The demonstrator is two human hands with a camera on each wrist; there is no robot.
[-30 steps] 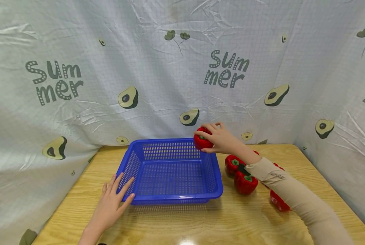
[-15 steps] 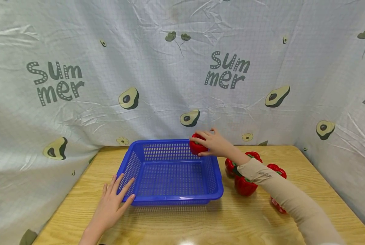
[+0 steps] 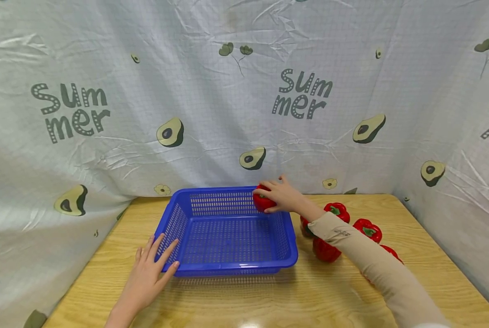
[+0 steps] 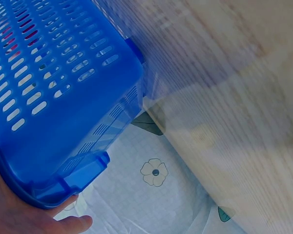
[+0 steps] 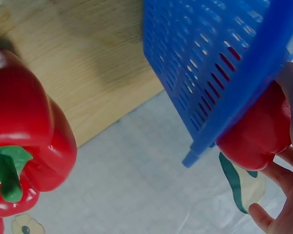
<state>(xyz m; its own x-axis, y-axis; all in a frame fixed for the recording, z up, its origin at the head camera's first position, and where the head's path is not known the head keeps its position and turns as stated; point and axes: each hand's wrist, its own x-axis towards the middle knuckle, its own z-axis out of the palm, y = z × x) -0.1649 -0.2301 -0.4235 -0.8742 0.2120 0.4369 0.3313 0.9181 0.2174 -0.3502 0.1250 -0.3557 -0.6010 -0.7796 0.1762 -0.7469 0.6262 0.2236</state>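
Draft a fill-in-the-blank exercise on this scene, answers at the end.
The right hand grips a pepper coloured ____. The left hand touches a basket coloured ____. In the head view, loose peppers on the table lie to the basket's ____. The large word printed on the backdrop reads ____.

Missing words: red; blue; right; summer.
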